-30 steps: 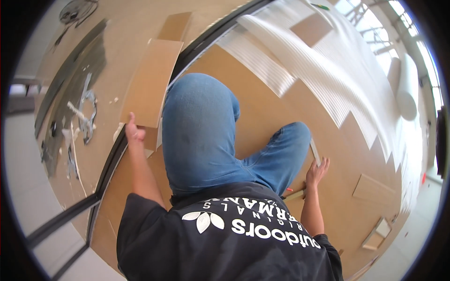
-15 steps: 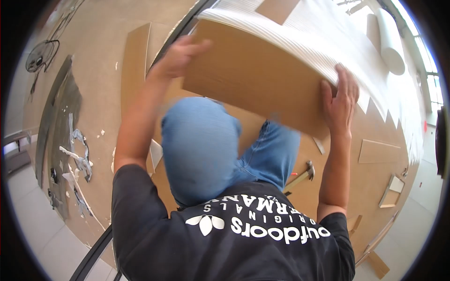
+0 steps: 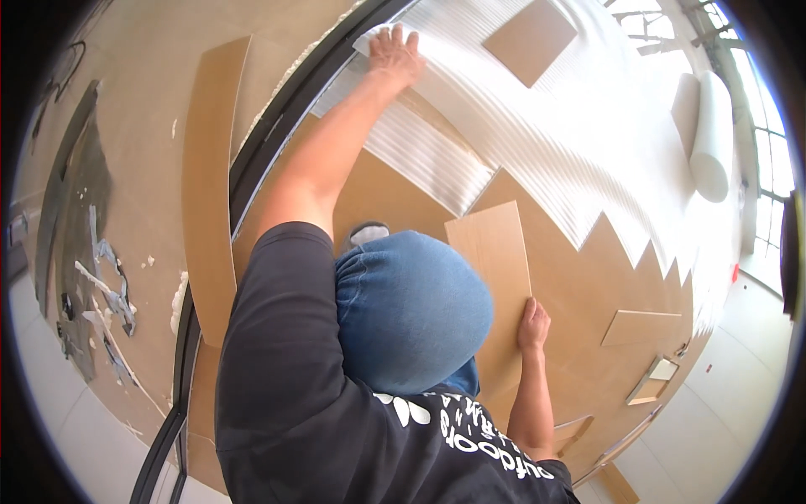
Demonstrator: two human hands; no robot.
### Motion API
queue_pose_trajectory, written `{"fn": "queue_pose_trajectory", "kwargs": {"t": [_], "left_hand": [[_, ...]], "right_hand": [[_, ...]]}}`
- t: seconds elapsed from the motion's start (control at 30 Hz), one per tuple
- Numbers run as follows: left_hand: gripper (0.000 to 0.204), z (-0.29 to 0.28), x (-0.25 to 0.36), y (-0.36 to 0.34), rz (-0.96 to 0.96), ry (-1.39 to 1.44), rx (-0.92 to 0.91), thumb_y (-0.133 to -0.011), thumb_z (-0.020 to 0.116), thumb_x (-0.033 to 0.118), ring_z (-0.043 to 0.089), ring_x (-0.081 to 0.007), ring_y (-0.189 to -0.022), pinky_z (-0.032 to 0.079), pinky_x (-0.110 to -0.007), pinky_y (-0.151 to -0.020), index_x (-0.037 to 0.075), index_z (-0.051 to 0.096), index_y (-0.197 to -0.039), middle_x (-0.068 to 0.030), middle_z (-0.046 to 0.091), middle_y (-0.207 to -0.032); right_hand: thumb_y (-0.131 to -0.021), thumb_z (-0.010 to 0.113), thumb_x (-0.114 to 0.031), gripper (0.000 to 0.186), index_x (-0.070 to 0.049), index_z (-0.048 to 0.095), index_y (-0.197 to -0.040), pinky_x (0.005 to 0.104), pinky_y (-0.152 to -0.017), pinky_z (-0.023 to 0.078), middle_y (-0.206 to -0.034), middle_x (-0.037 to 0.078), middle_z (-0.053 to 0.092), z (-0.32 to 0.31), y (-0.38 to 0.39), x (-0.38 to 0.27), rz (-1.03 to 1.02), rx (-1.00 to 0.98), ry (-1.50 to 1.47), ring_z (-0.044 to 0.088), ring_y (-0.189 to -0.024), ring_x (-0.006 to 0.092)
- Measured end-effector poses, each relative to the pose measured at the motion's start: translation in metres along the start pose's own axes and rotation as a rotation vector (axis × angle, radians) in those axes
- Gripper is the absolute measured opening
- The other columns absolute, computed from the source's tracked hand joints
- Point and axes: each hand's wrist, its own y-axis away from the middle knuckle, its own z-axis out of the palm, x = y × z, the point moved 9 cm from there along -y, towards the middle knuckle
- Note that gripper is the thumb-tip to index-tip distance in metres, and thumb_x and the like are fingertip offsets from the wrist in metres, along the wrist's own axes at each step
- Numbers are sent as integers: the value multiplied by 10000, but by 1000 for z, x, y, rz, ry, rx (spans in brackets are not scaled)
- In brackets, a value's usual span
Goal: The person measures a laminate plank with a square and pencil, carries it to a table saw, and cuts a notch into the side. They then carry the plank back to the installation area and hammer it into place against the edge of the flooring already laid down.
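My left hand (image 3: 396, 57) reaches far forward and lies with fingers spread on the folded-back edge of the white ribbed foam underlay (image 3: 546, 139), next to a black door track (image 3: 277, 130). Lower right, my right hand (image 3: 534, 326) grips the long edge of a light-brown wood floorboard (image 3: 491, 252), which stands tilted beside my bent knee. My knee hides its lower part. Between the foam and the laid flooring (image 3: 395, 189), a strip of underlay (image 3: 420, 139) is exposed.
A loose board piece (image 3: 531, 40) rests on the foam, and a white foam roll (image 3: 710, 139) lies far right. Left of the track are a long plank (image 3: 210, 193) and torn scraps (image 3: 113, 277). A small plank (image 3: 640, 328) and a frame-like tray (image 3: 653, 380) sit right.
The floorboard, held in both hands before, has swung down to the right with only my right hand on it. My left hand has let go and reached forward onto the foam.
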Motion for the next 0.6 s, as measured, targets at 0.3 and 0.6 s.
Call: {"fn": "queue_pose_trajectory", "kwargs": {"t": [0.3,0.6], "left_hand": [[668,106,-61,14,1,8,-18,-999,415,626,59,-342,-1550,84,-562,-1231,366,256,-1594,-71,101,-1698],[524,70,11,10,287,-129,20,-1005,509,333,201,-327,-1516,188,-503,-1226,262,434,-1519,-74,273,-1645]], "right_hand": [[-1056,414,-368,489,21,632,-855,555,-693,463,-819,279,637,10,-29,4,96,-124,70,599,-800,506],[-1072,366,-327,478,25,591,-838,527,-667,446,-810,282,607,10,-36,19,113,-161,39,572,-761,501]]}}
